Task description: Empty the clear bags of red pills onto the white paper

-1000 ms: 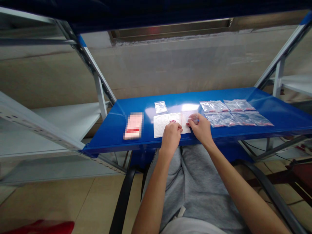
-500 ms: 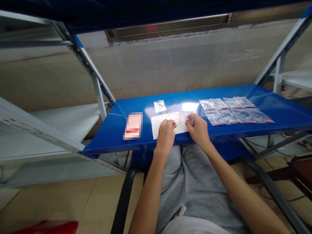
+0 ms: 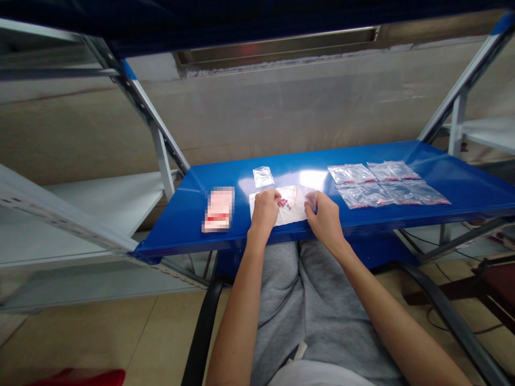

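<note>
A white sheet (image 3: 295,213) lies near the front edge of the blue shelf (image 3: 462,185), with a few small red pieces (image 3: 284,202) on it. My left hand (image 3: 264,210) rests on the sheet's left part, fingers curled, just left of the red pieces. My right hand (image 3: 325,217) pinches a small clear zip bag (image 3: 310,198) at the sheet's right edge.
Several filled clear bags with red strips (image 3: 384,184) lie in rows on the right of the shelf. One clear bag (image 3: 263,176) lies behind the sheet. A pink-and-red packet (image 3: 218,209) sits left. Grey shelf posts (image 3: 161,147) stand at both sides.
My left hand has slid left across the sheet, uncovering the small red pieces. My right hand has shifted slightly left with the clear bag.
</note>
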A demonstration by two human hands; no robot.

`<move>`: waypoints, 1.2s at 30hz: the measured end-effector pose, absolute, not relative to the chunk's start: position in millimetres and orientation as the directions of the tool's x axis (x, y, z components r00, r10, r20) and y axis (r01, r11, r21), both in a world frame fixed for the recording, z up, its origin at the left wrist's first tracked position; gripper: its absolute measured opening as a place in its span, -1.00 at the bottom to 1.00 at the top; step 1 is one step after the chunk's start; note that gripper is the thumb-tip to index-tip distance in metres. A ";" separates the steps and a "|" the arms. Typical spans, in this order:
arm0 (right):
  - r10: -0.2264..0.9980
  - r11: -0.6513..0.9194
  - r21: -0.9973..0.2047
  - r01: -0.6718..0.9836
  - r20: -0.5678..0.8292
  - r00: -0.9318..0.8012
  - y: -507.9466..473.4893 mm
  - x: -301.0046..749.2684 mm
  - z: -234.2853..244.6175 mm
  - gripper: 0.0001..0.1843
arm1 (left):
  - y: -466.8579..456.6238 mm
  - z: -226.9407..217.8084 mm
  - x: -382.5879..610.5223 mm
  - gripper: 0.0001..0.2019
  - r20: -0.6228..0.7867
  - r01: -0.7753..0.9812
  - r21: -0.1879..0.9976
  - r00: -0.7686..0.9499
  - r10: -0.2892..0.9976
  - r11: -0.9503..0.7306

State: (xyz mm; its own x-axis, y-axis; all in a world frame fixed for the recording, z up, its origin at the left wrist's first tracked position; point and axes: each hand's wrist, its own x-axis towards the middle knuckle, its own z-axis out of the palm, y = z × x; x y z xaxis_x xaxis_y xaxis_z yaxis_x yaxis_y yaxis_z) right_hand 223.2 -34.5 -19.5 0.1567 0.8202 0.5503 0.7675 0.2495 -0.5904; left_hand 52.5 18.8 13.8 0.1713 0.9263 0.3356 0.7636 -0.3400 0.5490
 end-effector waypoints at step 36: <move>0.942 0.248 -0.900 0.359 0.310 0.127 95.3 232.4 27.1 -0.63 | 132.2 46.5 66.4 -0.78 0.214 0.381 0.904 -0.013 0.977 -0.193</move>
